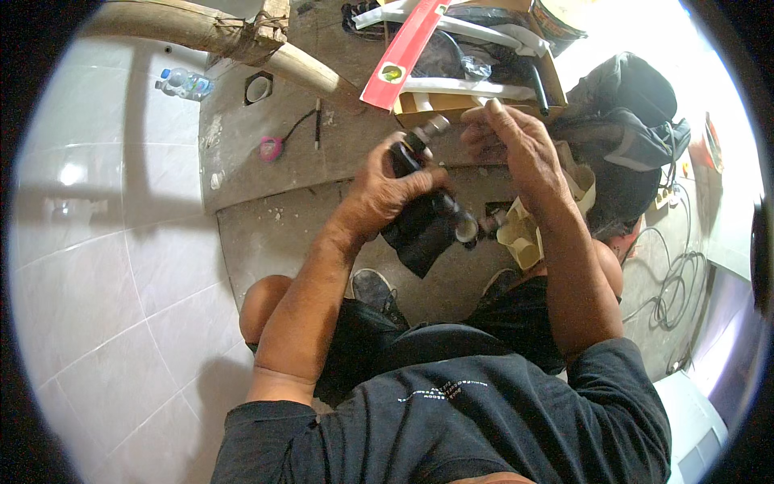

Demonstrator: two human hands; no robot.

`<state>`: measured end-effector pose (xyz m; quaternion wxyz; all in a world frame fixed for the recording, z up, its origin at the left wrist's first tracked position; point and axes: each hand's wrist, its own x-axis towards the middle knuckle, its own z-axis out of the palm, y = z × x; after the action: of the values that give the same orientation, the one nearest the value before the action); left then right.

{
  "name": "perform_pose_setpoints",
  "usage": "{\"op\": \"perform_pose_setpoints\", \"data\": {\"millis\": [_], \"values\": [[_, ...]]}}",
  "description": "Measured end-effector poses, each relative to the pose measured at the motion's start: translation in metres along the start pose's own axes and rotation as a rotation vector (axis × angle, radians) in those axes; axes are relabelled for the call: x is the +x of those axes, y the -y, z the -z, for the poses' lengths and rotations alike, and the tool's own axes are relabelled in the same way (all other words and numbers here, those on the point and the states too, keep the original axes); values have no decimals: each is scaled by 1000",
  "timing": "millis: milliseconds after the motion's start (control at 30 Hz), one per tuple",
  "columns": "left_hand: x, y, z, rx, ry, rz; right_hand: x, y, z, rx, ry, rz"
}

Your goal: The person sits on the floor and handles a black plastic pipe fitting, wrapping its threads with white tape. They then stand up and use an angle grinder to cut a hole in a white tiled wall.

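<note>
My left hand point(385, 184) is closed round a dark, elongated fitting point(413, 143) with shiny metal ends, held tilted in front of my knees. A black piece of cloth or plastic point(421, 242) hangs below that hand; I cannot tell which it is. Another shiny round metal end point(465, 230) shows beside it, slightly blurred. To the right, my right hand point(516, 141) is raised near the cardboard box, its thumb and fingers apart and somewhat smeared, with nothing plainly held. An opened cardboard piece point(524, 242) lies under my right forearm.
A red spirit level point(407, 52) leans across a cardboard box point(552, 81) full of white pipes and tools. A bamboo pole point(185, 24) crosses the upper left. Pink tape measure point(271, 148), plastic bottles point(185, 83), dark backpack point(625, 121) and a coiled cable point(677, 282) lie around.
</note>
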<state>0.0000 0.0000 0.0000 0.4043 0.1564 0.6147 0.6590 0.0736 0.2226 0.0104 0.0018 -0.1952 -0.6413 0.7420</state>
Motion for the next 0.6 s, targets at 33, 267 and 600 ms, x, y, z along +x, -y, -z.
{"op": "perform_pose_setpoints", "data": {"millis": [33, 267, 600], "values": [[5, 5, -8, -114, -64, -24, 3, 0, 12, -34, -34, 4], [21, -13, 51, -262, -443, -264, 50, 3, -24, -77, -108, 188], [42, 16, 6, -438, -485, -379, 19, -10, -82, 55, 68, -54]]}}
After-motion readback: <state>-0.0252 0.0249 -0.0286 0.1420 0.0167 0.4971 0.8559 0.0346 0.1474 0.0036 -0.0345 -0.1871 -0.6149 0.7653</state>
